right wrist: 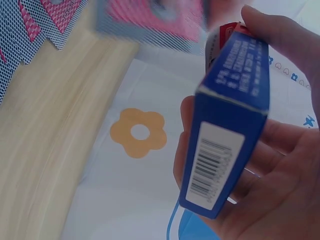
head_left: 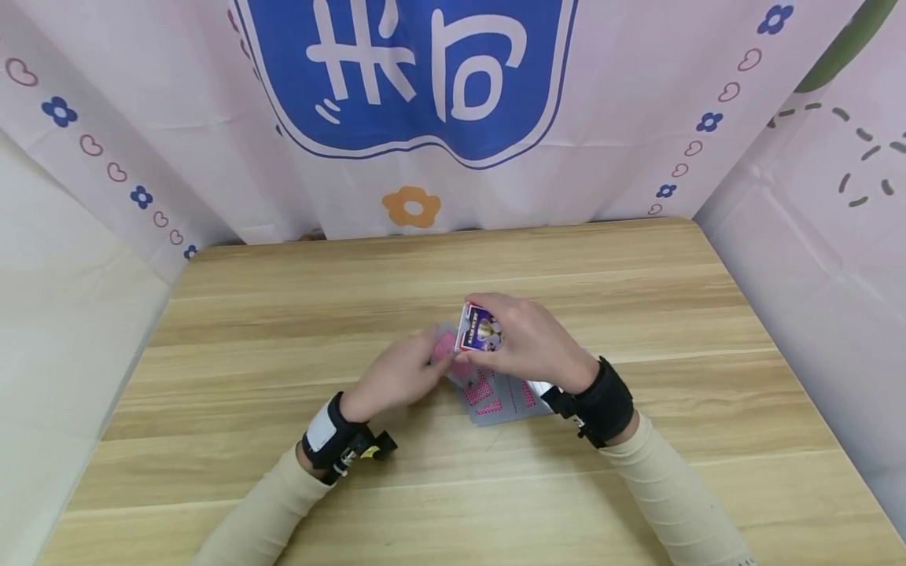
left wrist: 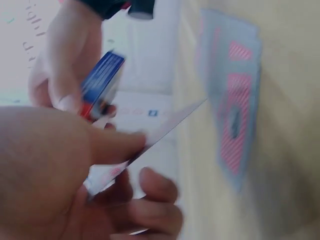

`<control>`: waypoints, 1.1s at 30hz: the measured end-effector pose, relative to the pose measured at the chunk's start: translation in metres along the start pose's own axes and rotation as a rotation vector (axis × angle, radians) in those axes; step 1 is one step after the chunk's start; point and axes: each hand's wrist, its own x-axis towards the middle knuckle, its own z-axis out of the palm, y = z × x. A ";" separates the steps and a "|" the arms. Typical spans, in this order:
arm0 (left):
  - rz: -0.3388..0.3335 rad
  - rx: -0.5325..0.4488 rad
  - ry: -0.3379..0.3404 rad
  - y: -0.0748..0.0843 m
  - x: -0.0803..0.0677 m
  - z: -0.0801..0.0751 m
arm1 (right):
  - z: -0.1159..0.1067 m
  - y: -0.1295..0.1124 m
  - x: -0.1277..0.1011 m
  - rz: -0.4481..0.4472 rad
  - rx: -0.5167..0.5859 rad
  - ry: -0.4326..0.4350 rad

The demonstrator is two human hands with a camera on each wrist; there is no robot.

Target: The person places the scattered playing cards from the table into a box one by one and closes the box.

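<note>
My right hand (head_left: 534,342) holds a small playing card box (head_left: 481,328), its thumb on one side and fingers on the other. In the right wrist view, the blue end of the card box (right wrist: 227,115) shows a barcode label. Left of the box, my left hand (head_left: 396,369) pinches a playing card (left wrist: 172,122) between thumb and fingers. That card (right wrist: 150,22) looks blurred in the right wrist view, with a pink and grey patterned back. Below the hands, several playing cards (head_left: 499,405) lie overlapping on the table, pink and grey side up, partly hidden by the right hand.
The wooden table (head_left: 283,314) reaches back to a printed curtain (head_left: 602,173) with a blue emblem and an orange flower (head_left: 411,207). Black camera straps (head_left: 612,401) sit on both wrists. Pale cloth hangs along the left and right sides.
</note>
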 end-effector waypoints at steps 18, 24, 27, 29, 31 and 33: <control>0.006 -0.385 0.450 0.014 -0.007 -0.019 | 0.000 0.001 0.001 0.038 -0.002 -0.007; 0.011 -0.365 0.427 0.016 -0.007 -0.014 | -0.002 0.001 0.001 0.051 0.001 0.025; 0.012 -0.346 0.418 0.016 -0.007 -0.014 | -0.003 0.001 0.001 0.054 0.007 0.044; 0.011 -0.326 0.410 0.017 -0.006 -0.013 | -0.003 0.002 0.000 0.047 0.007 0.050; 0.011 -0.313 0.392 0.018 -0.006 -0.011 | -0.003 0.001 0.000 0.034 -0.002 0.054; 0.010 -0.302 0.364 0.018 -0.005 -0.008 | -0.002 0.001 0.000 0.019 -0.009 0.049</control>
